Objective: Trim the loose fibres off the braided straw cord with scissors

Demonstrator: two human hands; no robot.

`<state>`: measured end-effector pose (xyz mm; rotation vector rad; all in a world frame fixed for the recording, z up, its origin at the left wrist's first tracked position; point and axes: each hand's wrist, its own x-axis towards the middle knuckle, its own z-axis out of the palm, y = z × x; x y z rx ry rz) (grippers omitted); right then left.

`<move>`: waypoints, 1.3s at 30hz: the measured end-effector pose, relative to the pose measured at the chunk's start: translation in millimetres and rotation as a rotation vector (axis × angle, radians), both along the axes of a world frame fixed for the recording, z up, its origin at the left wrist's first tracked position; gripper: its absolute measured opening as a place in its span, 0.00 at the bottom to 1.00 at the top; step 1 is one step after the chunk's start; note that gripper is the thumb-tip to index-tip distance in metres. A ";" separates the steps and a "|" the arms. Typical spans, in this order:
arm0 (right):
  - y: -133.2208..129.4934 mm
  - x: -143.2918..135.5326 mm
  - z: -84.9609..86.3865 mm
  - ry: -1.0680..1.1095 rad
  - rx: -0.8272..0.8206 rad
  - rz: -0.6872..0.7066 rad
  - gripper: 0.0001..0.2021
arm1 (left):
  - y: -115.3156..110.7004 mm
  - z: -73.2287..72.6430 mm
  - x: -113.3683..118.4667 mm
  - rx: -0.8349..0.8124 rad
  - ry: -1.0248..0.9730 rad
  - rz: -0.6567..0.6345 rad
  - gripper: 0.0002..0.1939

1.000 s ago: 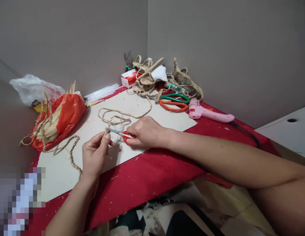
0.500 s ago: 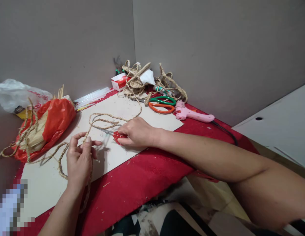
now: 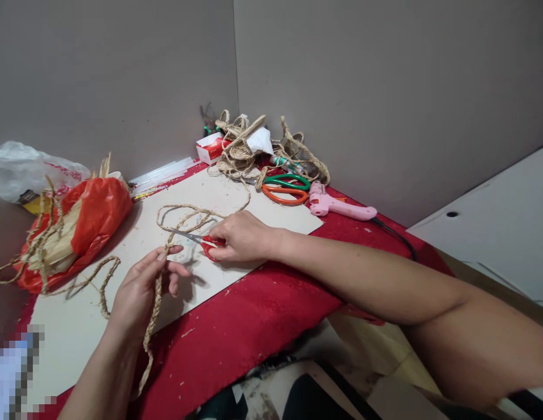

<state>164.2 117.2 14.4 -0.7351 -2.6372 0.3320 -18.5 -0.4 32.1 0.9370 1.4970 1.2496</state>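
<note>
My left hand (image 3: 151, 277) pinches a braided straw cord (image 3: 154, 309) between thumb and index finger, its other fingers loosely apart. One length of the cord hangs below the hand over the red cloth, and another runs up from the fingertips and loops across the white board. In my right hand (image 3: 243, 236) is a pair of red-handled scissors (image 3: 208, 245), with the fingers wrapped round the handles. The blades point left, and their tips are at the cord just above my left fingertips. Whether the blades touch the cord I cannot tell.
The white board (image 3: 228, 277) lies on a red cloth (image 3: 263, 309). To the left is a red plastic bag (image 3: 103, 204) with pale straw. Farther back are a cord heap (image 3: 240, 151), green-and-orange-handled scissors (image 3: 284, 195) and a pink glue gun (image 3: 341, 208) with a black cable. Grey walls stand behind.
My left hand has turned and shifted slightly right and down, bringing more of the hanging braid into sight. The scissors stay nearly in place, with the cord now close to their tips.
</note>
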 end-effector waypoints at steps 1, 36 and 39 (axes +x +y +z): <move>0.0 0.3 0.4 -0.001 -0.002 0.009 0.15 | -0.3 0.7 0.2 0.000 -0.029 -0.007 0.10; -6.1 -5.0 0.8 -0.193 0.148 0.102 0.17 | 0.5 -1.7 -0.9 0.004 -0.106 0.103 0.09; -5.6 -4.1 1.1 -0.209 0.160 0.102 0.17 | 0.8 -2.1 -1.4 -0.002 -0.096 0.108 0.09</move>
